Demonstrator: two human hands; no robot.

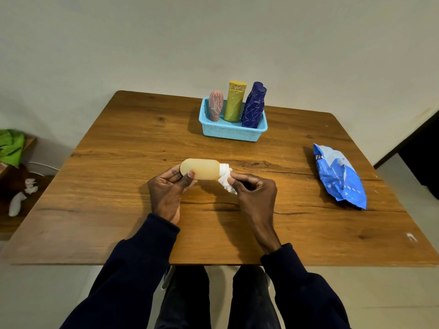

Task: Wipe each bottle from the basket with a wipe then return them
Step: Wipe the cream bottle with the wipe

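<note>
both hands are busy: left hand (166, 188) is gripping the base of the pale orange plastic bottle (202, 169), holding it sideways over the wooden table (114, 162) so the right hand (251, 188), pinching a crumpled white wipe (225, 178), is rubbing its cap end.

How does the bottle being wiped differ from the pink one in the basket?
The pale orange bottle lies sideways in the left hand; the pink bottle stands in the basket. The orange one is plain, the pink one scribbled with pale lines. A wipe wraps the orange one's end, not the pink one's.
</note>
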